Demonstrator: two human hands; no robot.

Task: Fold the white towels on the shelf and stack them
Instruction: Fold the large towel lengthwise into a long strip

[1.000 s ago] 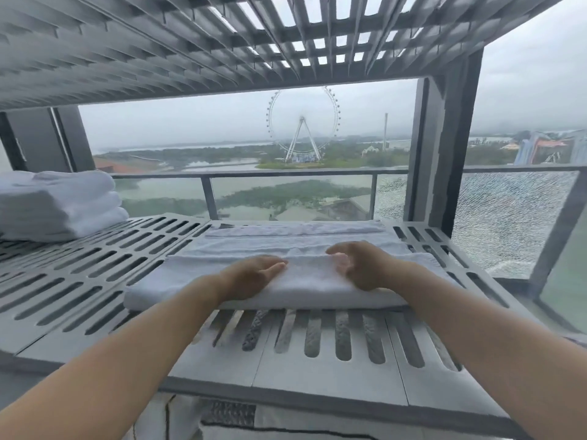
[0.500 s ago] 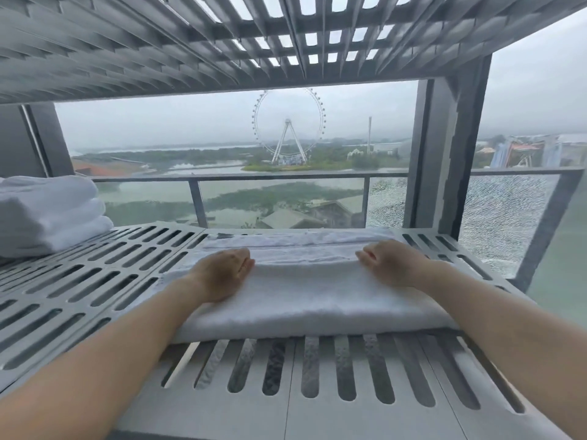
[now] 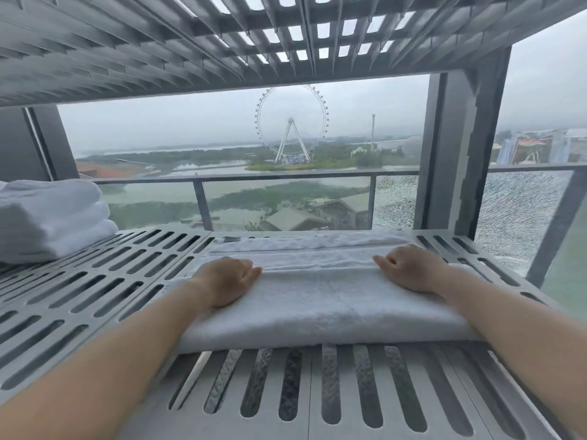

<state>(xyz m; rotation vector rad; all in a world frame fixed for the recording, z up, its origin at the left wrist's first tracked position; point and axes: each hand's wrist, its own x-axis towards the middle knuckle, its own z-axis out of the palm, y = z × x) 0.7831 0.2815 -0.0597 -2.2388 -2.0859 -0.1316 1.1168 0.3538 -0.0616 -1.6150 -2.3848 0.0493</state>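
A grey slotted metal shelf [image 3: 95, 290] fills the foreground, with a second slatted tier [image 3: 222, 42] overhead. Behind it a glass balcony railing [image 3: 286, 179] looks out on water, trees and a Ferris wheel [image 3: 291, 122] under a hazy sky; the glass pane at right [image 3: 514, 217] is crazed with fine cracks.

A white towel [image 3: 320, 300] lies folded across the middle of the shelf, its doubled near portion thick and its far edge flatter towards the railing. The left hand [image 3: 225, 281] rests palm-down on the towel's left part, fingers [image 3: 251, 272] curled in loosely, gripping nothing. The right hand [image 3: 413, 268] presses on the right part, its fingers [image 3: 382, 259] likewise bent and lying on the fold line, not closed around the cloth.

At the far left a stack of folded white towels [image 3: 50, 217] sits on the same shelf, well apart from the hands.
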